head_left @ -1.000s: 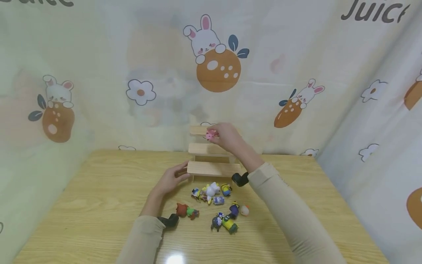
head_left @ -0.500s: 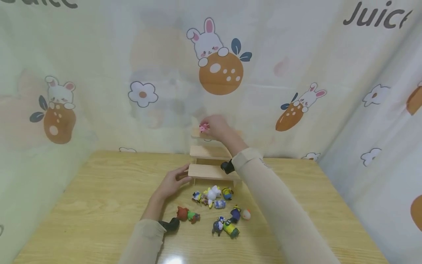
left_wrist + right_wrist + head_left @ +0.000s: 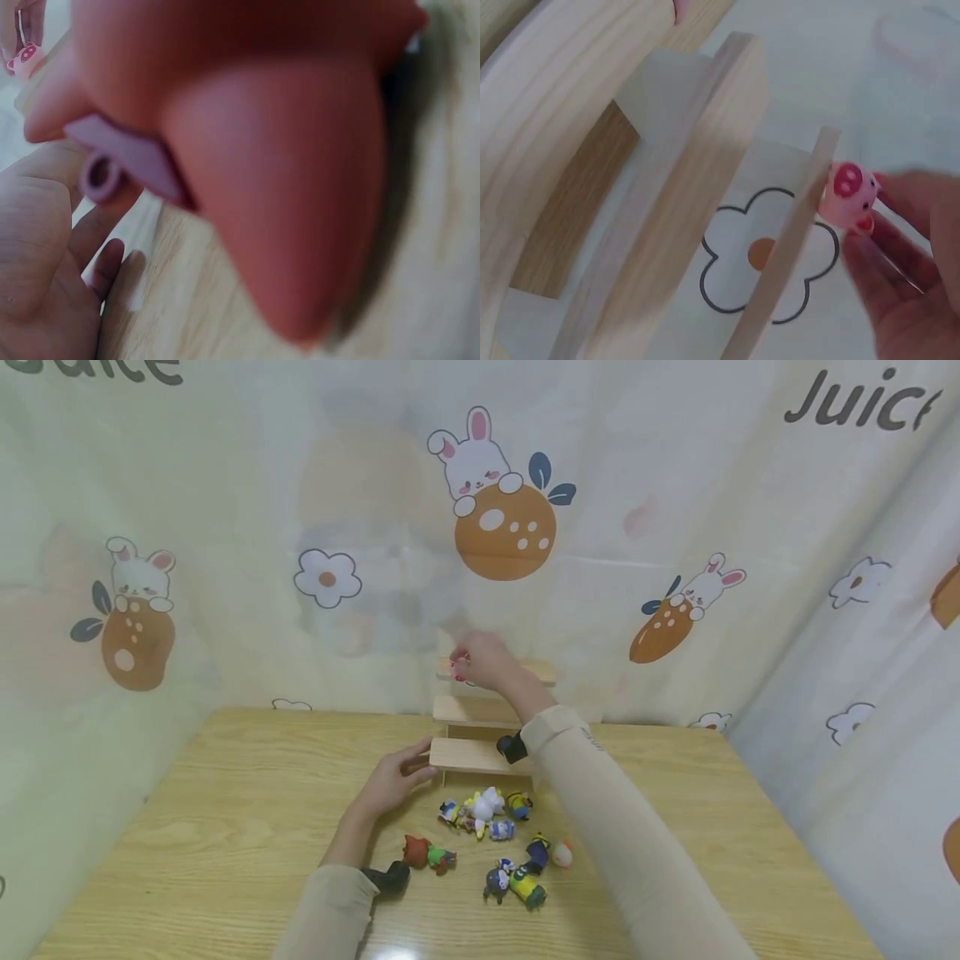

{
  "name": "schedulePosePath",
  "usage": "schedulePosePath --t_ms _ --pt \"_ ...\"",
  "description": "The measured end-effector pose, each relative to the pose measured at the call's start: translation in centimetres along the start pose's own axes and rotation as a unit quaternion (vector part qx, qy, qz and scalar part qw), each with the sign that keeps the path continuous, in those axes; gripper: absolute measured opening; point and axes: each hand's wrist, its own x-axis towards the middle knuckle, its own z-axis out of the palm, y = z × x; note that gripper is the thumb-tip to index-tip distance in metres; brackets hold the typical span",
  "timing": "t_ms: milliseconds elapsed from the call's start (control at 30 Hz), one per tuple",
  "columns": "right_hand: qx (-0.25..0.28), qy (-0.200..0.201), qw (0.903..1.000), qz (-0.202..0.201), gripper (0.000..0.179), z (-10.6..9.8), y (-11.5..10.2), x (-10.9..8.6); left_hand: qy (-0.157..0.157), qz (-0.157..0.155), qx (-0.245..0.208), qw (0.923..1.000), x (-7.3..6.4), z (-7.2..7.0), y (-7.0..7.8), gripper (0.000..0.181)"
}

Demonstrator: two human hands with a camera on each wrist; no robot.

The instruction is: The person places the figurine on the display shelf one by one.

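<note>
My right hand (image 3: 487, 662) pinches a pink pig figurine (image 3: 847, 195) between thumb and fingers at the left part of the top shelf (image 3: 536, 672). In the right wrist view the pig is at the shelf's edge; whether it rests on the wood I cannot tell. The rack is a three-step wooden display stand (image 3: 468, 710). At the left end of its lowest step (image 3: 465, 755), my left hand (image 3: 390, 783) touches the wood with fairly straight fingers. A figurine with a red-brown head (image 3: 225, 112) and purple loop fills the left wrist view, hiding part of that hand.
In front of the rack lie several small figurines: a white one (image 3: 487, 804), a yellow-and-blue one (image 3: 518, 805), a yellow-green one (image 3: 527, 888) and a dark one (image 3: 496, 882). A patterned curtain (image 3: 375, 635) hangs right behind the rack. The wooden table (image 3: 262, 802) carries everything.
My right hand has carried the pig figurine leftward along the top shelf, then slightly down. The left hand stays at the rack's left end. The head view has tilted up a little.
</note>
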Motion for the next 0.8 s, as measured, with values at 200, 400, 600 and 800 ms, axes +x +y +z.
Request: schedulePosePath --t_ms 200,400,600,800 --pt "-0.02 -0.032 0.999 -0.025 0.029 -0.2 0.3 -0.2 0.002 0.01 -0.002 0.9999 0.0 0.0 0.0 0.061" --pt "-0.038 0.008 0.999 -0.022 0.029 0.6 0.5 0.6 0.008 0.012 0.003 0.9999 -0.1 -0.1 0.0 0.063" --pt "-0.034 0.034 0.9986 -0.022 0.031 1.4 -0.1 1.3 0.007 0.002 -0.016 0.9999 -0.1 -0.1 0.0 0.062" --pt "-0.048 0.043 0.9979 -0.007 0.029 1.8 -0.2 1.1 -0.002 0.002 -0.016 0.9999 0.1 0.1 -0.2 0.06"
